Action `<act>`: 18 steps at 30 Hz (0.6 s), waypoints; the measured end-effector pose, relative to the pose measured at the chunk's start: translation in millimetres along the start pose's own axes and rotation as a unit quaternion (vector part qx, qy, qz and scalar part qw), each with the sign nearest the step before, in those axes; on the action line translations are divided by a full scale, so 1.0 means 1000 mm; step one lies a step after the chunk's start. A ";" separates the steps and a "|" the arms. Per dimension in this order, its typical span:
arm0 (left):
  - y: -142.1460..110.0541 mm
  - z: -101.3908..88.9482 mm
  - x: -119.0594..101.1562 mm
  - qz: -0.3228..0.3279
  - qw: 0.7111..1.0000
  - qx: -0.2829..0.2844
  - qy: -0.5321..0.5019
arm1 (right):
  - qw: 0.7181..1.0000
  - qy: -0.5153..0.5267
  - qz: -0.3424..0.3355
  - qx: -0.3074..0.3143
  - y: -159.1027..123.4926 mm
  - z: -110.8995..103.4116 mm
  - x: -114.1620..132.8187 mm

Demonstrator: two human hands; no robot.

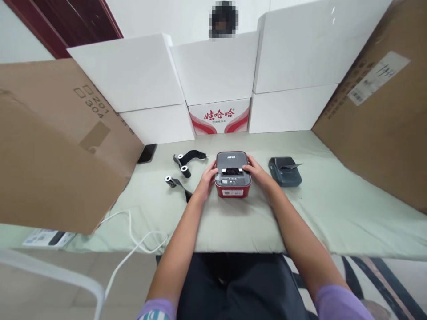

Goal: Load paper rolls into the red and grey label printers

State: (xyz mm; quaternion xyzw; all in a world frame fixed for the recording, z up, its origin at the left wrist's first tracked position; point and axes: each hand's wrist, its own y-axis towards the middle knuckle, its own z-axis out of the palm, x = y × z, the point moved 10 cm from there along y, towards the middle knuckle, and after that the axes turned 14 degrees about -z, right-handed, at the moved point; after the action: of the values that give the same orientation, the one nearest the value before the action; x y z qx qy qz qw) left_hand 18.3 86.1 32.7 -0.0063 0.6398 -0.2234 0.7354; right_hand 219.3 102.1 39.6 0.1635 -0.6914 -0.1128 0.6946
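Note:
A small red receipt printer (232, 161) with a dark grey top stands upright on the table, a bit of black paper showing at its slot. My left hand (208, 178) grips its left side, the thumb against the top edge. On the opposite side my right hand (258, 170) holds it, its thumb on the lid close to the slot. The other fingers are partly hidden behind the printer. Left of it lie loose rolls of black ribbon or paper: one roll (186, 171) beside an unwound strip (195, 155), and another roll (170, 181) nearer me.
A dark portable printer (287, 172) with paper sticking out sits to the right. A phone (147, 154) lies at the back left. White boxes (213, 71) and brown cardboard (60, 146) wall in the green-covered table. A white cable (131, 231) crosses its front-left edge. Someone's head shows behind the boxes.

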 end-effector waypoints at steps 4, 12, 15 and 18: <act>-0.018 0.006 -0.010 0.022 0.988 0.076 0.135 | 0.991 -0.106 0.011 0.078 -0.017 -0.010 0.028; -0.027 0.018 -0.012 0.093 0.960 0.063 0.258 | 0.978 -0.114 -0.108 0.136 -0.036 0.021 0.082; -0.026 0.019 -0.010 0.099 0.955 0.046 0.275 | 0.976 -0.118 -0.131 0.126 -0.037 0.028 0.089; -0.027 0.023 -0.017 0.122 0.953 0.032 0.276 | 0.972 -0.131 -0.152 0.119 -0.036 0.025 0.100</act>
State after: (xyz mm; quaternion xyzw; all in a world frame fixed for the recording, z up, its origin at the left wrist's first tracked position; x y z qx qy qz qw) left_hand 29.5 60.8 60.6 0.1575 0.8061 -0.1456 0.5516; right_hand 198.5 28.9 117.5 0.3317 -0.7522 -0.1543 0.5480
